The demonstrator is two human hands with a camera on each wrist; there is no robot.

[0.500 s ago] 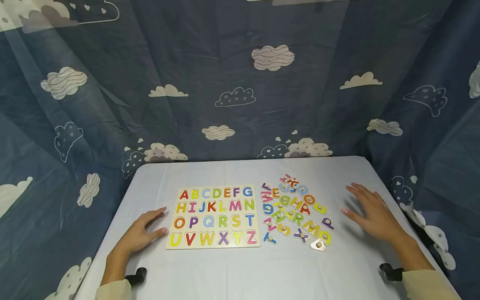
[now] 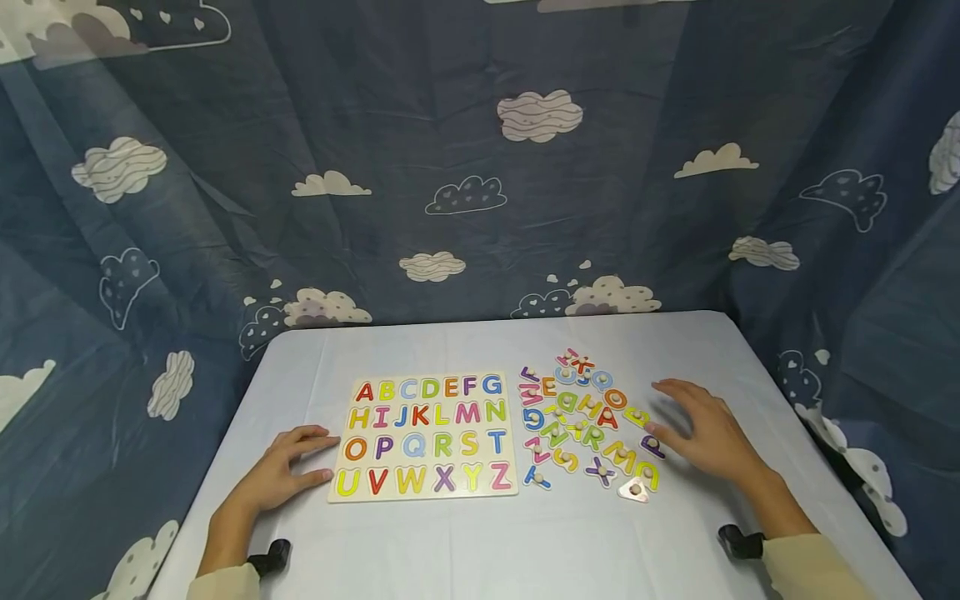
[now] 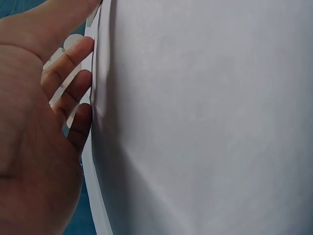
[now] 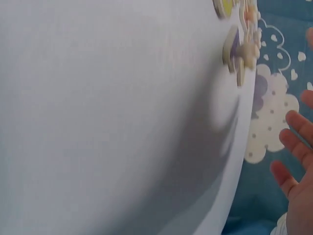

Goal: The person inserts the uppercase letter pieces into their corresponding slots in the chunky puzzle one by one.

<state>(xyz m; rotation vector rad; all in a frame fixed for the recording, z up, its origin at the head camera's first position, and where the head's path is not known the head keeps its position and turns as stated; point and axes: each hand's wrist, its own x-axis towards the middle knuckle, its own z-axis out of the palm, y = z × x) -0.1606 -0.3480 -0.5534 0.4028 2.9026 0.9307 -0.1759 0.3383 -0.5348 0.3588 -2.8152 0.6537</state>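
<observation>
A pale alphabet board [image 2: 482, 454] lies flat on the table, printed with rows of coloured letters from A to Z. At its left edge is my left hand [image 2: 273, 475], fingers extended and fingertips close to or touching the rim. Loose knobbed letter pieces lie scattered right of the board. My right hand [image 2: 705, 433] hovers palm-down at their right side, fingers loosely spread and holding nothing. Its thumb is nearest a purple P piece [image 2: 652, 447]. In the right wrist view, a purple knobbed piece [image 4: 234, 46] shows ahead of the fingers [image 4: 296, 144].
A white cloth covers the table [image 2: 450, 550]. A dark blue curtain [image 2: 420, 108] with printed clouds hangs behind and at both sides. The nearest loose piece is a pale triangular one [image 2: 633, 490]. Some pieces overlap at the back, around a red K [image 2: 582, 365].
My right hand has moved left, from the table's right side to beside the loose letters. The left hand stays by the board. The whole head view has shifted slightly.
</observation>
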